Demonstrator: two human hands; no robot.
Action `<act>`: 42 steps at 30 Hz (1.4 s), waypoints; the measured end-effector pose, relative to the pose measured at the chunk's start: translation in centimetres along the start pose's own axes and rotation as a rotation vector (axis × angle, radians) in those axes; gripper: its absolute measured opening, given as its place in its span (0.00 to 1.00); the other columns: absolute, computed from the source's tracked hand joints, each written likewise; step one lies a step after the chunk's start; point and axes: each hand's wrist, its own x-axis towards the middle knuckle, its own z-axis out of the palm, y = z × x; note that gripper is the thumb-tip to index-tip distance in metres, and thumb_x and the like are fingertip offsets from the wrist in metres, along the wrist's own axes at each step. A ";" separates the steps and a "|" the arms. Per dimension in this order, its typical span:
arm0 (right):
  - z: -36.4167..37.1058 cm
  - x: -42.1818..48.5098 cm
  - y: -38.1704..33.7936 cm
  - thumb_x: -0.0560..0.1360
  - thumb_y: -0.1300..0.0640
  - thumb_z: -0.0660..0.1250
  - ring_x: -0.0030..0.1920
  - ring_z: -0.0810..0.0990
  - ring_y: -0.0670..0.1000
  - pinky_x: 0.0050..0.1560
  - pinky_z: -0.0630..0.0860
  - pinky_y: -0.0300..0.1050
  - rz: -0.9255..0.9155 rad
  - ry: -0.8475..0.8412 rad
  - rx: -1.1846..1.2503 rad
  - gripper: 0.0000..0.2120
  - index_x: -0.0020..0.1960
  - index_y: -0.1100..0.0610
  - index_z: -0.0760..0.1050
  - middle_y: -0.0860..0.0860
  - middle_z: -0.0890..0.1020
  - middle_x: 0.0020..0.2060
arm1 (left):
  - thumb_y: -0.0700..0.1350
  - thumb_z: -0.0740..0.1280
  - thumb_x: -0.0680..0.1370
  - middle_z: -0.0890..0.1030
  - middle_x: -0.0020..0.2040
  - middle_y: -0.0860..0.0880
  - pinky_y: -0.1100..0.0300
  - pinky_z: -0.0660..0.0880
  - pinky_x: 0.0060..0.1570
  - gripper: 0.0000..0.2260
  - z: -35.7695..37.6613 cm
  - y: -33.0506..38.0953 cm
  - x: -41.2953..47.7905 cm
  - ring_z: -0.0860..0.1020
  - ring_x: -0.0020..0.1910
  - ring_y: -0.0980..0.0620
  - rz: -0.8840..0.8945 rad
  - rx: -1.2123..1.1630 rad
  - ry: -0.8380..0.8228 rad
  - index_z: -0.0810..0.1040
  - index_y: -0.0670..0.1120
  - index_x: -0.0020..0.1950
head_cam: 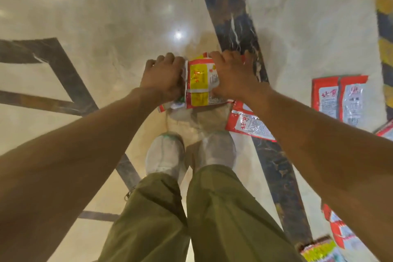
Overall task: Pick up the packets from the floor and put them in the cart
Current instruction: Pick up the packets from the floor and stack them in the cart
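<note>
Marble floor (106, 27), loose packets (340, 100) beside shoes (165, 153)

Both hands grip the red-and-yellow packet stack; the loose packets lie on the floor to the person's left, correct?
Wrong side: the head view shows the loose packets on the floor to the person's right. The left hand and right hand do grip the packet stack.

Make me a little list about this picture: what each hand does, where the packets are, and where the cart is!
left hand: grips the held packets' left edge
right hand: grips their right edge
held packets: red and yellow, bunched between both hands
loose packet: on the floor near the right shoe
pair of packets: on the floor, farther right
more packets: lower right
cart: not in view
</note>
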 end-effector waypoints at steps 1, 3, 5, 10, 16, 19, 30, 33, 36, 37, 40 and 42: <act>-0.3 0.1 0.0 0.71 0.44 0.78 0.75 0.67 0.64 0.77 0.55 0.69 0.000 -0.001 -0.028 0.45 0.79 0.51 0.58 0.58 0.70 0.73 | 0.48 0.73 0.75 0.76 0.63 0.39 0.42 0.72 0.61 0.28 0.0 -0.1 0.3 0.76 0.61 0.35 -0.012 -0.035 -0.014 0.71 0.42 0.73; -1.2 0.0 0.1 0.72 0.46 0.78 0.71 0.72 0.63 0.75 0.61 0.65 -0.018 -0.006 -0.059 0.37 0.75 0.52 0.65 0.58 0.75 0.69 | 0.45 0.76 0.72 0.77 0.58 0.40 0.47 0.75 0.53 0.25 0.0 -0.5 0.6 0.77 0.57 0.37 -0.048 -0.127 -0.054 0.75 0.41 0.67; -2.3 -0.6 0.1 0.73 0.48 0.77 0.65 0.78 0.63 0.69 0.69 0.60 -0.050 -0.002 -0.020 0.26 0.68 0.52 0.76 0.58 0.81 0.62 | 0.44 0.77 0.71 0.76 0.53 0.43 0.52 0.72 0.45 0.21 -0.5 -0.9 0.3 0.78 0.53 0.40 -0.074 -0.196 -0.077 0.78 0.42 0.61; -6.1 -4.5 -0.8 0.77 0.49 0.76 0.58 0.84 0.60 0.60 0.79 0.54 -0.028 0.048 0.270 0.20 0.66 0.52 0.80 0.56 0.86 0.57 | 0.46 0.79 0.71 0.78 0.49 0.48 0.51 0.72 0.45 0.20 -4.3 -1.3 -2.8 0.78 0.52 0.41 -0.157 -0.369 -0.089 0.76 0.43 0.58; -14.4 -13.0 -2.8 0.73 0.53 0.79 0.55 0.85 0.55 0.58 0.81 0.51 0.234 0.131 0.745 0.16 0.60 0.50 0.83 0.51 0.87 0.53 | 0.47 0.77 0.72 0.80 0.48 0.49 0.54 0.71 0.47 0.19 -15.0 -0.6 -10.9 0.78 0.48 0.43 -0.206 -0.593 -0.053 0.74 0.46 0.58; -20.5 -19.3 -4.9 0.70 0.50 0.82 0.50 0.86 0.53 0.53 0.82 0.50 0.381 0.192 0.941 0.19 0.59 0.53 0.84 0.51 0.88 0.49 | 0.54 0.74 0.65 0.83 0.46 0.48 0.42 0.81 0.54 0.22 -21.4 -0.5 -16.8 0.83 0.49 0.42 -0.231 -0.853 -0.004 0.76 0.51 0.56; -43.0 -50.4 -13.5 0.76 0.63 0.76 0.53 0.87 0.58 0.56 0.83 0.56 0.605 0.475 1.556 0.10 0.57 0.60 0.84 0.57 0.88 0.52 | 0.39 0.74 0.76 0.88 0.51 0.44 0.46 0.84 0.45 0.19 -49.9 7.9 -44.7 0.88 0.48 0.43 -0.059 -1.233 0.040 0.77 0.37 0.66; -46.5 -58.3 -15.8 0.78 0.65 0.73 0.56 0.87 0.59 0.55 0.84 0.54 0.571 0.560 1.632 0.14 0.64 0.62 0.81 0.58 0.87 0.56 | 0.46 0.75 0.73 0.88 0.55 0.42 0.35 0.82 0.53 0.19 -54.9 10.5 -49.8 0.86 0.53 0.38 0.022 -1.232 0.067 0.81 0.45 0.63; -48.7 -66.1 -17.3 0.79 0.69 0.70 0.50 0.88 0.56 0.45 0.85 0.46 0.550 0.672 1.673 0.14 0.64 0.64 0.80 0.59 0.88 0.54 | 0.42 0.73 0.74 0.88 0.53 0.47 0.43 0.83 0.55 0.14 -58.7 14.2 -54.2 0.87 0.51 0.44 0.151 -1.194 0.079 0.83 0.47 0.59; -49.1 -68.8 -17.8 0.79 0.69 0.70 0.44 0.89 0.51 0.39 0.83 0.41 0.557 0.711 1.683 0.13 0.62 0.64 0.80 0.57 0.88 0.50 | 0.39 0.74 0.74 0.88 0.53 0.47 0.47 0.84 0.53 0.15 -59.7 15.8 -55.5 0.87 0.50 0.45 0.190 -1.187 0.054 0.82 0.46 0.61; -49.2 -76.5 -18.5 0.79 0.66 0.71 0.37 0.87 0.46 0.33 0.79 0.39 0.584 0.864 1.723 0.10 0.60 0.61 0.80 0.53 0.89 0.47 | 0.33 0.72 0.78 0.88 0.56 0.43 0.53 0.84 0.46 0.17 -61.6 20.6 -58.9 0.87 0.52 0.42 0.317 -1.156 -0.019 0.79 0.42 0.66; -48.0 -81.5 -18.8 0.78 0.64 0.73 0.46 0.89 0.53 0.44 0.84 0.48 0.615 0.978 1.762 0.12 0.61 0.57 0.81 0.54 0.89 0.53 | 0.33 0.72 0.77 0.87 0.57 0.41 0.52 0.83 0.49 0.16 -61.6 23.8 -60.8 0.86 0.55 0.39 0.376 -1.125 -0.070 0.80 0.40 0.65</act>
